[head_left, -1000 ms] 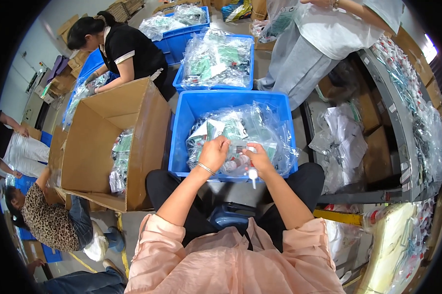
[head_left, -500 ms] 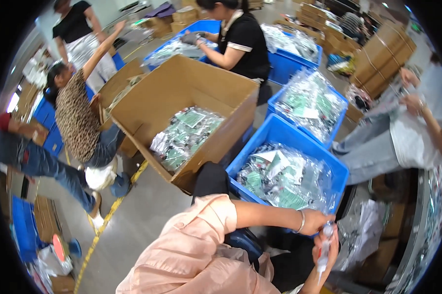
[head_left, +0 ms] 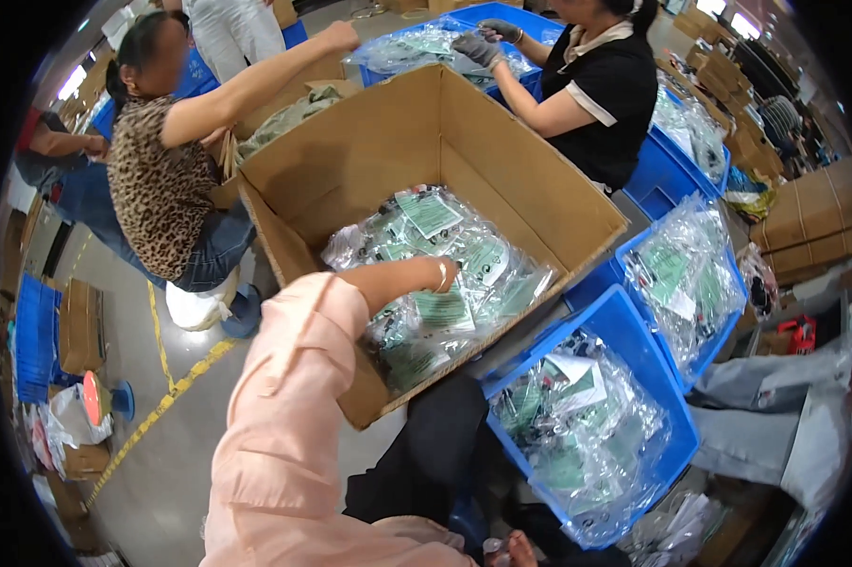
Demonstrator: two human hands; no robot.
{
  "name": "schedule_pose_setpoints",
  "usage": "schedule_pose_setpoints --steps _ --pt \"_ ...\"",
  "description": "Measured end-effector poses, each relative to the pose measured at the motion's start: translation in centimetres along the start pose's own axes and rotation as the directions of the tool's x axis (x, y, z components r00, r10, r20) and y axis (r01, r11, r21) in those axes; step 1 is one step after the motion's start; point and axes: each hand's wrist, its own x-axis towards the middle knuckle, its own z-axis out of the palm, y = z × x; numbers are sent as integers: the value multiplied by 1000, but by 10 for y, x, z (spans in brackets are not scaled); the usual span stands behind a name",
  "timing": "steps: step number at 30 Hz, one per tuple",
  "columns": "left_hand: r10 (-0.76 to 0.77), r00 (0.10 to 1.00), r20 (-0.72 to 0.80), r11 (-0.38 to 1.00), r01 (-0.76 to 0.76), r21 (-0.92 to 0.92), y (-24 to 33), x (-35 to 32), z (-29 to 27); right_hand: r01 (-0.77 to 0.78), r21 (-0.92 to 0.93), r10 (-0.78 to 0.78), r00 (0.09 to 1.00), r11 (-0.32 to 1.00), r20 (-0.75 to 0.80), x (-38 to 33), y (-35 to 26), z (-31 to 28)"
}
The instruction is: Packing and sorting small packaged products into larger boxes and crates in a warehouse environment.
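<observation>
My left hand [head_left: 450, 272] reaches over the near wall of a large cardboard box [head_left: 350, 142]. It is above clear plastic bags [head_left: 487, 260] that hold green printed sheets and small dark parts. From this angle its fingers are hidden, so its grip does not show. At the bottom edge, only part of my right hand [head_left: 520, 550] is in view, with fingers curled beside a small clear piece [head_left: 492, 548]. What that piece is cannot be made out.
To the right of the box stand a blue bin [head_left: 624, 302] and another blue bin [head_left: 742, 317], both heaped with similar bags. A person in a black top [head_left: 624, 104] works across from me. Another in a spotted top [head_left: 161, 189] sits on the left, one arm stretched out.
My left hand has left the clear item both hands were on at the lower right and moved left into the box. My right hand has dropped to the bottom edge. The view has shifted.
</observation>
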Motion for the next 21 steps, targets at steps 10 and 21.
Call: schedule_pose_setpoints --steps 10,21 --pt "-636 747 -193 690 439 -576 -7 86 164 -113 -119 88 976 986 -199 55 -2 -38" --pt "256 897 -359 942 -315 -117 50 -11 168 -216 -164 161 942 963 -294 13 34 -63"
